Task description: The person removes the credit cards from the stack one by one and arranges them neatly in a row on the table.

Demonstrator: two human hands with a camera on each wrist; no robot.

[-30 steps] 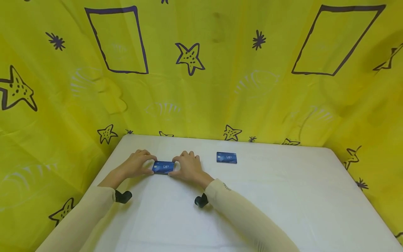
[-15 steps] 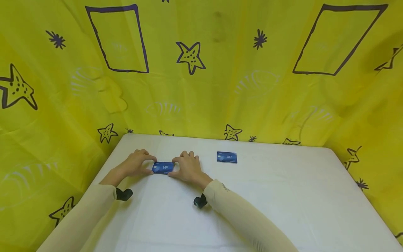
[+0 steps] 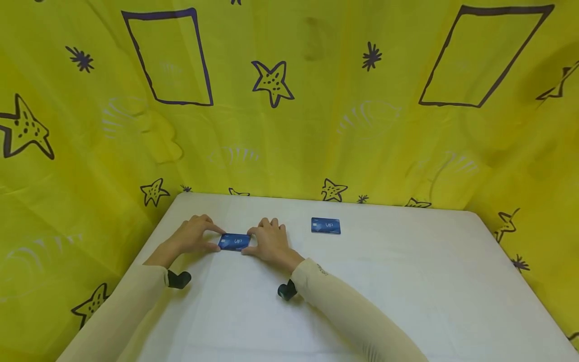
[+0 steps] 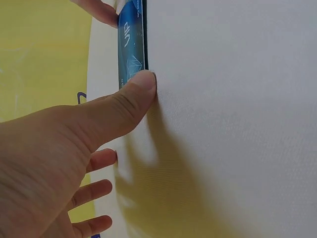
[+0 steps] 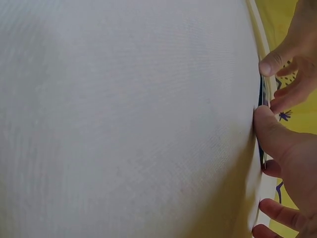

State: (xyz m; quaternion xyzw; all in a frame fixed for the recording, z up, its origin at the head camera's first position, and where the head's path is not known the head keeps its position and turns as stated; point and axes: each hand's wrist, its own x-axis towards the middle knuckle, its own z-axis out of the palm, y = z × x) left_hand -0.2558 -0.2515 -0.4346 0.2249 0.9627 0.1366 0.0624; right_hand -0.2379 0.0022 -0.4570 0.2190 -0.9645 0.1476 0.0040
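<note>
A blue card printed "VIP" [image 3: 233, 242] lies close over the white tabletop, left of the middle. My left hand [image 3: 190, 237] pinches its left end between thumb and index finger, at the two corners. At the opposite end my right hand [image 3: 271, 244] grips it the same way. Seen by the left wrist camera, the card [image 4: 131, 49] shows a dark edge under its printed face, and my left thumb covers its near corner. From the right wrist the card [image 5: 262, 91] appears almost edge-on between both hands.
A second blue VIP card [image 3: 325, 226] rests flat on the white table [image 3: 389, 291], right of my right hand and further back. A yellow curtain [image 3: 312, 146] with drawn starfish hangs behind the table and along both sides.
The held card has shifted very slightly towards me between both hands. Grips on it look the same, and the second card stays in place.
</note>
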